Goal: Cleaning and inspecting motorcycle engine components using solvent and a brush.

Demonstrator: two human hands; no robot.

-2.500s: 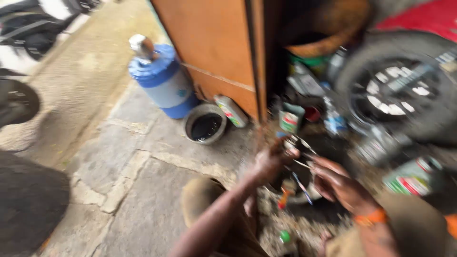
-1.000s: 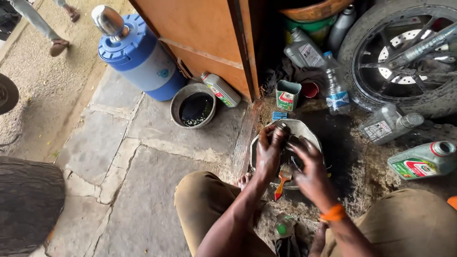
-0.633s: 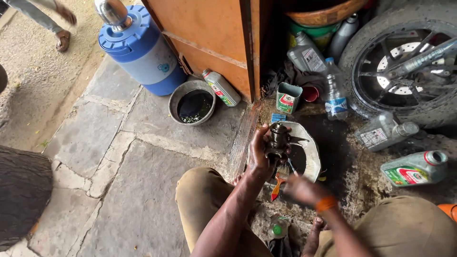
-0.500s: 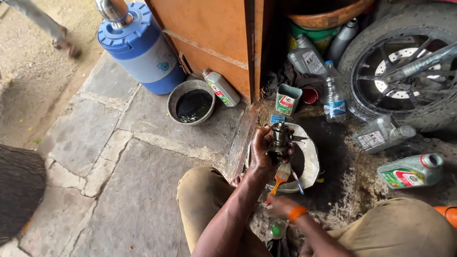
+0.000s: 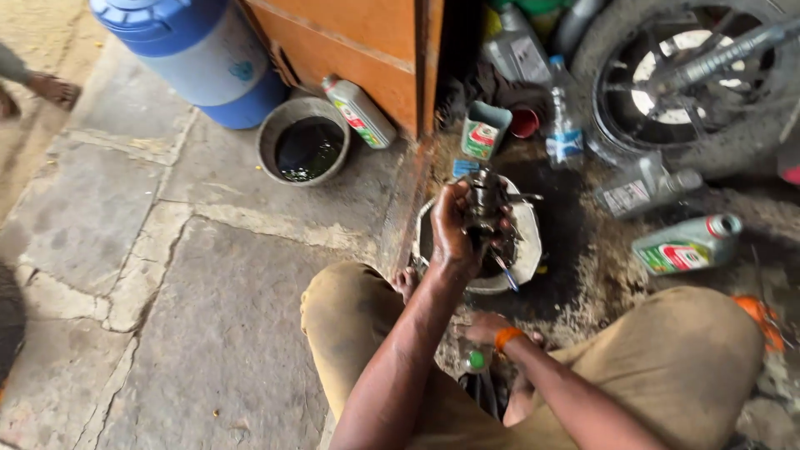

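My left hand point(image 5: 450, 237) is closed around a greasy dark metal engine part point(image 5: 486, 204) and holds it up over a dented metal bowl point(image 5: 529, 250) on the dirty ground. Thin rods stick out of the part. My right hand point(image 5: 482, 327), with an orange band at the wrist, is low between my knees, next to a small green-capped bottle point(image 5: 476, 360). Its fingers are partly hidden, so I cannot tell whether it grips anything.
A blue drum point(image 5: 200, 50), a basin of dark oil point(image 5: 307, 148) and an oil bottle point(image 5: 360, 110) stand by a wooden cabinet point(image 5: 350, 33). A wheel point(image 5: 692, 75), a grey bottle point(image 5: 642, 190) and a green bottle point(image 5: 685, 244) lie on the right. Another person's sandalled foot point(image 5: 50, 87) is at far left.
My right hand has left the metal part and dropped down between my knees. My left hand still holds the part over the bowl.
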